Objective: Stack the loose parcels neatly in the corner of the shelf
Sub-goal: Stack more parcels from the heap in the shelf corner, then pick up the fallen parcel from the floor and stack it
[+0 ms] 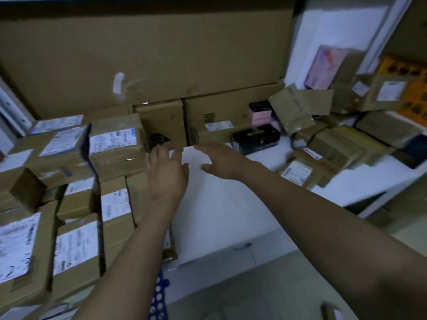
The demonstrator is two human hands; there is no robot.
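Left hand [167, 174] and right hand [221, 163] hover empty, fingers spread, over the white shelf [219, 204]. Stacked parcels [115, 146] sit left of them, loose parcels [335, 148] are jumbled to the right.

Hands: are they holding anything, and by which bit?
The right hand is open and holds nothing. The left hand reaches its fingertips to a black thing beside a parcel; whether they have a grip on it cannot be told.

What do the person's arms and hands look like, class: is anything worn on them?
The left hand and right hand are bare: no gloves, rings, watch or bracelet show. Both arms are uncovered up to the frame's edge, with no sleeve in view.
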